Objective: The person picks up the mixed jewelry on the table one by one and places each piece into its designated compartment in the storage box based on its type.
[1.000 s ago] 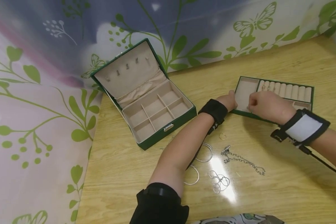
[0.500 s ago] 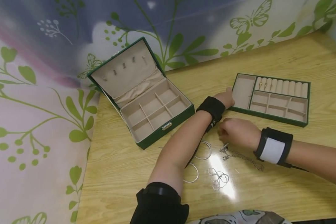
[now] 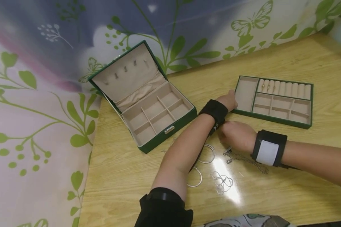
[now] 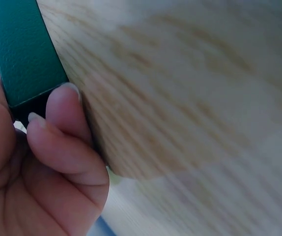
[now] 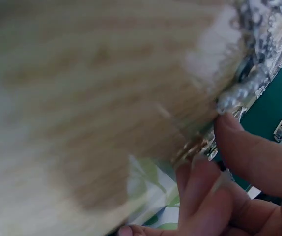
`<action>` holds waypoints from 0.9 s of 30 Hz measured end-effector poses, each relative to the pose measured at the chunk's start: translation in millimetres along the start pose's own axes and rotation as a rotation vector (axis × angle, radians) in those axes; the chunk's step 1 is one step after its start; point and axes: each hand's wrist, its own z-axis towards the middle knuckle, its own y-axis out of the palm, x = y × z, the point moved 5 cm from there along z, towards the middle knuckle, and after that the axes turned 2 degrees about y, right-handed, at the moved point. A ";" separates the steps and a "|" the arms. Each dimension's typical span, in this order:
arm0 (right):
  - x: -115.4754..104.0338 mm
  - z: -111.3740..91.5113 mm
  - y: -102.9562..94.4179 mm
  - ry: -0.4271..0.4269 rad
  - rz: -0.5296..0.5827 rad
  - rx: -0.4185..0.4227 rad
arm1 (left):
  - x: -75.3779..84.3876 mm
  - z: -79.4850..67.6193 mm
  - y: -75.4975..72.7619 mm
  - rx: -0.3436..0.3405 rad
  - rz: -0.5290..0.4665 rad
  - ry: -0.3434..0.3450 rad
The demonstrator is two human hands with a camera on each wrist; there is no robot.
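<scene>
My left hand (image 3: 227, 100) grips the near left end of a shallow green jewelry tray (image 3: 246, 90); in the left wrist view its thumb and curled fingers are at the tray's green corner (image 4: 30, 54). The tray has a row of ring rolls with a few gold rings (image 3: 263, 86) at their left end. My right hand (image 3: 237, 135) is low over the table, its fingers bent downward. In the right wrist view a gold ring (image 5: 192, 147) lies at its fingertips, and I cannot tell whether they pinch it. A silver chain necklace (image 5: 244, 93) is close by the thumb.
An open green jewelry box (image 3: 156, 142) with a divided base and hooks in its lid stands to the left. Silver bangles (image 3: 214, 153) and a cluster of silver rings (image 3: 223, 183) lie on the wooden table. A patterned wall covering (image 3: 199, 31) rises behind.
My right hand has left the tray and come down to the gold ring on the table beside the necklace, lastly shifting slightly left. My left hand stays at the tray's end.
</scene>
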 end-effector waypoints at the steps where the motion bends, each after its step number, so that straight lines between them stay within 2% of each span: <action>1: -0.9 0.4 -0.8 -0.008 -0.007 0.010 | -0.5 1.7 0.2 -0.003 0.009 0.006; 9: 1.2 3.0 -2.8 -0.024 -0.071 0.069 | -1.9 7.6 1.3 -0.002 0.017 0.019; 19: 1.2 6.7 -1.9 -0.052 -0.092 0.082 | -4.9 7.2 -0.2 0.008 0.006 0.028; 22: 2.2 4.4 -1.2 -0.077 -0.087 0.064 | -4.1 6.8 1.6 0.005 -0.022 0.020; 27: 7.4 -0.4 -1.4 -0.100 -0.055 -0.023 | -4.3 7.6 4.0 0.005 -0.060 -0.008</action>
